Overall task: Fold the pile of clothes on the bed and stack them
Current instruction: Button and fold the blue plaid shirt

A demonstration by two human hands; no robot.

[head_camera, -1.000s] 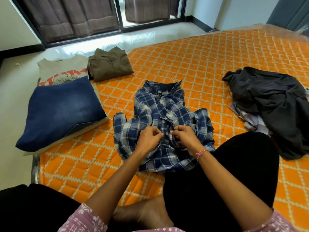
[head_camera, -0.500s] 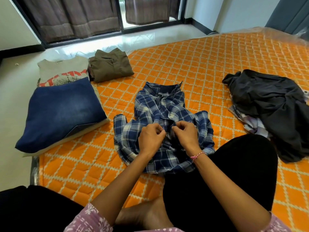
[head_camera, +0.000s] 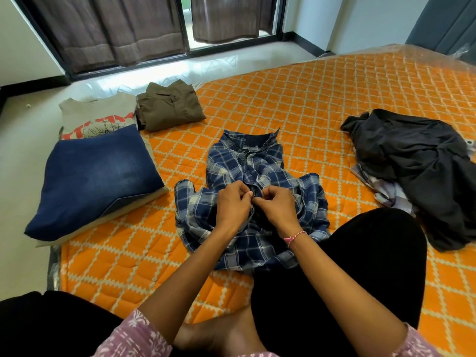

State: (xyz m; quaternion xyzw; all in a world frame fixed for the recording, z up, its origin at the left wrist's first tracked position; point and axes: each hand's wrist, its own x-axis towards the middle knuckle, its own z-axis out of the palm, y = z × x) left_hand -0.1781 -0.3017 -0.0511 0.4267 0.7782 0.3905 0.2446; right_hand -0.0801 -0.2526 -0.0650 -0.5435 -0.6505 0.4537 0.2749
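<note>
A blue plaid shirt [head_camera: 239, 166] lies collar away from me on the orange quilted bed [head_camera: 309, 104]. My left hand [head_camera: 233, 203] and my right hand [head_camera: 277, 207] meet at the shirt's front placket, each pinching the fabric around a dark button. The shirt's lower part is rumpled under my wrists. On the right sits the unfolded pile, a dark garment [head_camera: 422, 166] over a pale checked one [head_camera: 386, 191]. At the left, folded blue jeans [head_camera: 95, 176] rest on a folded beige printed T-shirt [head_camera: 100, 117], with a folded olive shirt [head_camera: 170, 104] beside them.
My black-trousered knees [head_camera: 360, 266] and a bare foot [head_camera: 219, 333] are at the bed's near side. The bed's left edge meets a pale floor [head_camera: 23, 140]. Curtains and a glass door [head_camera: 144, 29] stand beyond. Plastic wrap [head_camera: 438, 50] covers the bed's far corner.
Both hands have moved slightly up the shirt's placket and stay pinched together at it. The camera has shifted a little; the piles have not moved.
</note>
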